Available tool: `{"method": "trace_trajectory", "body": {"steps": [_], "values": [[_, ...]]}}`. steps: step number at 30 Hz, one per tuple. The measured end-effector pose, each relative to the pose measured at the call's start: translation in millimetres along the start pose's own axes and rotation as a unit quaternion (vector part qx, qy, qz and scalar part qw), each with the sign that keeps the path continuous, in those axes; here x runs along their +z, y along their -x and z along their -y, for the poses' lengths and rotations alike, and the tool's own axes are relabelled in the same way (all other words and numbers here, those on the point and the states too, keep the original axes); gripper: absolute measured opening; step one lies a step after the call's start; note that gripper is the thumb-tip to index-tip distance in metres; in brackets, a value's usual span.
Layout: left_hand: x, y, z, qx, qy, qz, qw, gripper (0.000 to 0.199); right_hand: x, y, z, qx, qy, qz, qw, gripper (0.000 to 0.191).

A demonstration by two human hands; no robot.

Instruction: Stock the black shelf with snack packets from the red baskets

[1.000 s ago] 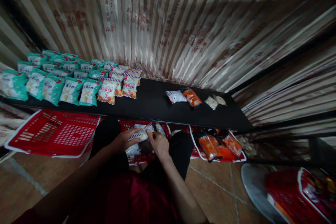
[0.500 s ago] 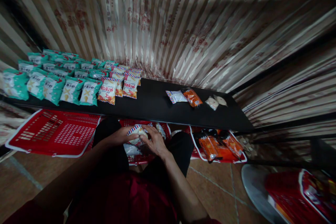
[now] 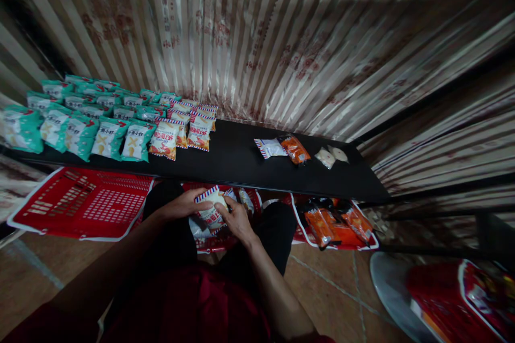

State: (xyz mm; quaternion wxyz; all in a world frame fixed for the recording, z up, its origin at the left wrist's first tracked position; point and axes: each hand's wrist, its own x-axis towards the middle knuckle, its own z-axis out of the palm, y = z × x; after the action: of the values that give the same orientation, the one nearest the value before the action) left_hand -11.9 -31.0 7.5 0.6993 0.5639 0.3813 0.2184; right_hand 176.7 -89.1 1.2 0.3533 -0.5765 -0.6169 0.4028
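Observation:
Between both hands I hold a snack bag [image 3: 212, 215] with a red-and-blue striped top edge, above a red basket [image 3: 209, 249] between my knees. My left hand [image 3: 185, 204] grips its left side and my right hand [image 3: 237, 218] its right side, thumbs pressed on the front. More snack bags lie in that basket, partly hidden by my hands. On the black table ahead stand striped cream-and-orange snack bags [image 3: 164, 139], beside rows of teal snack bags [image 3: 108, 136].
Farther right on the black table [image 3: 241, 163] lie a striped white bag [image 3: 270, 148], an orange packet [image 3: 296, 150] and two small pale packets [image 3: 325, 157]. A red basket [image 3: 116, 203] tilts at left. Another basket [image 3: 374, 244] holds orange packets. A striped curtain [image 3: 225, 37] hangs behind.
The snack bag has tilted up between my hands, so more of its printed front shows. My fingers have shifted to its sides. Things on the table stay put.

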Motion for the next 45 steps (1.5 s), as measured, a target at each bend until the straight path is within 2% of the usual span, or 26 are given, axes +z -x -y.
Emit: {"method": "trace_trajectory", "body": {"steps": [4, 9, 17, 24, 28, 35, 41, 45], "values": [[-0.1, 3.5, -3.2, 0.011, 0.030, -0.038, 0.999, 0.053, 4.9, -2.6, -4.7, 0.023, 0.010, -0.038, 0.999, 0.035], [-1.3, 7.1, -3.3, -0.014, 0.071, -0.053, 0.996, 0.056, 8.7, -7.4, -6.2, 0.057, 0.010, -0.068, 0.996, 0.039], [2.9, 1.7, 6.5, -0.002, 0.118, -0.105, 0.987, 0.052, 18.7, -16.4, -12.0, 0.108, -0.099, -0.118, 0.982, 0.044], [14.1, -3.8, 17.5, 0.022, 0.183, -0.085, 0.979, 0.059, 24.3, -24.5, -7.1, 0.145, -0.147, -0.143, 0.968, 0.045], [17.6, -6.8, 24.1, 0.029, 0.196, -0.111, 0.974, 0.063, 27.2, -28.9, -5.0, 0.151, -0.151, -0.156, 0.964, 0.045], [13.5, -11.1, 35.6, 0.048, 0.191, -0.153, 0.968, 0.058, 31.8, -36.5, -4.2, 0.149, -0.159, -0.145, 0.965, 0.048], [4.0, -9.9, 31.9, 0.065, 0.187, -0.168, 0.966, 0.055, 32.0, -36.5, 8.0, 0.135, -0.269, -0.065, 0.952, 0.048], [-5.8, -10.3, 24.9, 0.065, 0.178, -0.179, 0.965, 0.056, 28.7, -35.8, 18.7, 0.122, -0.300, -0.009, 0.946, 0.046]]}}
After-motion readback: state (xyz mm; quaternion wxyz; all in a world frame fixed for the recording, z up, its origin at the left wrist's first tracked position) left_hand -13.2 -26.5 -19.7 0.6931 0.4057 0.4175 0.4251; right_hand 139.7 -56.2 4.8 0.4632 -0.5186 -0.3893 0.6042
